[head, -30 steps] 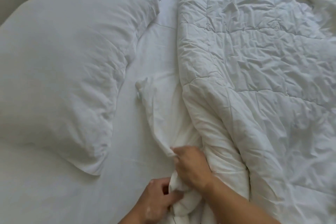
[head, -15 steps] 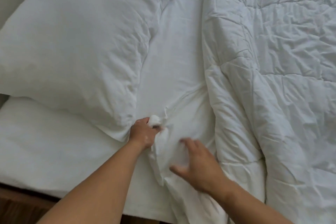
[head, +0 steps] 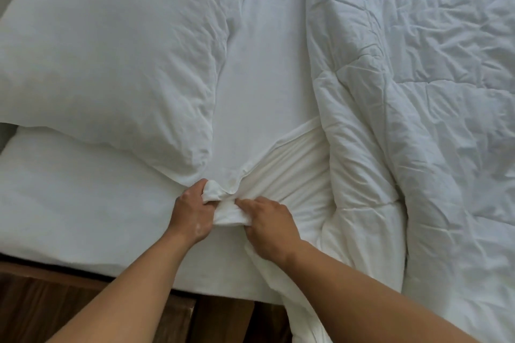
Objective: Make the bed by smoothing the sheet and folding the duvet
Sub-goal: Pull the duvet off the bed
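Timber of the bed frame (head: 83, 303) lies nearest, with the mattress (head: 69, 203) edge just past it. Both hands meet a little way in from that edge. The left hand (head: 192, 214) has its fingers curled round a bunched corner of the sheet (head: 292, 172), thumb over the top of the wad. The right hand (head: 267, 223) pinches the same wad from the other side, fingertips tucked into the cloth, so the two hands almost touch. From the fingers the gathered sheet fans away and to the right in long pleats. Its hem (head: 289, 136) runs on a slant from the wad up to the near edge of the duvet (head: 418, 120), where the sheet passes underneath. That slant is the sheet's long axis here, and all its slack lies right of and beyond the grip. The pillow (head: 111, 50) sits to the left, its lower corner just beside the left hand's knuckles. By my reading, smoothing calls for a pull along or across that slant, away from the duvet, and the left hand is better placed to lead it while the right feeds cloth. Farther off, the duvet lies crumpled and unfolded over the right side of the bed.
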`<state>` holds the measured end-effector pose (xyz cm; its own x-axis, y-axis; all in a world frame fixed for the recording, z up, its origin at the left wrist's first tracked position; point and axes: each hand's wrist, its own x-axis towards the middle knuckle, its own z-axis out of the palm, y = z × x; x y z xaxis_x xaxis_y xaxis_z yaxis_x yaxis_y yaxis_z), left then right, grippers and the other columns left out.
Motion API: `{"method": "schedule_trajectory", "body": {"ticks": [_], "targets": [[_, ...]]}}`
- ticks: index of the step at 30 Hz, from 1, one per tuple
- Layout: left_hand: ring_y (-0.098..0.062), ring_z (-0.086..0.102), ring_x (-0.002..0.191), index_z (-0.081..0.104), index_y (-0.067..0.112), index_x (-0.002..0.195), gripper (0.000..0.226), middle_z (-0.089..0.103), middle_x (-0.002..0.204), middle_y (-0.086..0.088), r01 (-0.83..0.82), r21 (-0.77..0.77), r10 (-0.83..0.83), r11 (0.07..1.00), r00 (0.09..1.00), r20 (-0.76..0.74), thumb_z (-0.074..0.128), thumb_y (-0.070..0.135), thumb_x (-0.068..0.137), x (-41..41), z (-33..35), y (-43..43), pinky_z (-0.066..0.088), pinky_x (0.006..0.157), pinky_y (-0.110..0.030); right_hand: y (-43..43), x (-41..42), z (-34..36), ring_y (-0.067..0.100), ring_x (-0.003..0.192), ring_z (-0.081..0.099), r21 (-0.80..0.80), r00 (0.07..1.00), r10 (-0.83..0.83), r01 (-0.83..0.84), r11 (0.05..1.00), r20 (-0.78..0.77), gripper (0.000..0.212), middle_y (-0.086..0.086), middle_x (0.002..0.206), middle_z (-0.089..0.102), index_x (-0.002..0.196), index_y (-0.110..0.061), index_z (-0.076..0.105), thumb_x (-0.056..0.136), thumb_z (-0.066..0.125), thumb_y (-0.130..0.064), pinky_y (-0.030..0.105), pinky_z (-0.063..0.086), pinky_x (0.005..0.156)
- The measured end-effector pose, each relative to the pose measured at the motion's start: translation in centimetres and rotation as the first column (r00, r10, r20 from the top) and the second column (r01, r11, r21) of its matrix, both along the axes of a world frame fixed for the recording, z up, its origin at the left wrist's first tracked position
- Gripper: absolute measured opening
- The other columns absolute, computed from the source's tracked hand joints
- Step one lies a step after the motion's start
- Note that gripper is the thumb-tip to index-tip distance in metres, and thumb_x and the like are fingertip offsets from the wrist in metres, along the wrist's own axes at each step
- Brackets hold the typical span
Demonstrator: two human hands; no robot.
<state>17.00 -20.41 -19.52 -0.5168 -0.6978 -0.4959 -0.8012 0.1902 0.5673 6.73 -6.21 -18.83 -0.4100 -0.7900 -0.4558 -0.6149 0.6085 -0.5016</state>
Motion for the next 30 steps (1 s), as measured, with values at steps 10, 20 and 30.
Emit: {"method": "schedule_trajectory", "body": {"ticks": [10,20,30], "targets": [[-0.033,0.054,0.079,0.056,0.014,0.084,0.009,0.057,0.078,-0.004,-0.178,-0.227,0.231,0.958,0.944,0.237,0.057,0.007,0.090,13.5,0.3,3.5,0.040,0.068,-0.034,2.9,12.0,0.0,0.031,0.103,0.058,-0.019,0.939,0.319,-0.319,0.947,0.131,0.064,0.006,0.116,0.058,0.147,-0.031,0.043,0.088,0.063,-0.013,0.045,0.050,0.090],[-0.038,0.039,0.131,0.026,0.020,0.147,0.070,0.037,0.147,-0.016,-0.128,-0.190,0.202,0.973,0.872,0.446,0.057,0.046,0.090,8.9,5.3,9.8,0.039,0.100,-0.050,14.4,10.1,6.7,0.026,0.131,0.047,-0.217,0.985,0.150,-0.130,0.968,0.080,0.057,0.004,0.149,0.043,0.148,-0.021,0.038,0.093,0.053,-0.016,0.041,0.045,0.105],[-0.025,0.031,0.141,0.034,0.028,0.150,0.067,0.029,0.154,-0.003,0.302,0.091,-0.314,0.949,0.934,0.171,0.058,0.047,0.090,-2.1,14.7,27.4,0.032,0.116,-0.043,34.8,-1.4,16.0,0.021,0.129,0.050,0.328,0.859,-0.511,0.473,0.818,0.033,0.055,-0.002,0.144,0.042,0.147,-0.025,0.040,0.095,0.056,-0.032,0.032,0.045,0.102]]}}
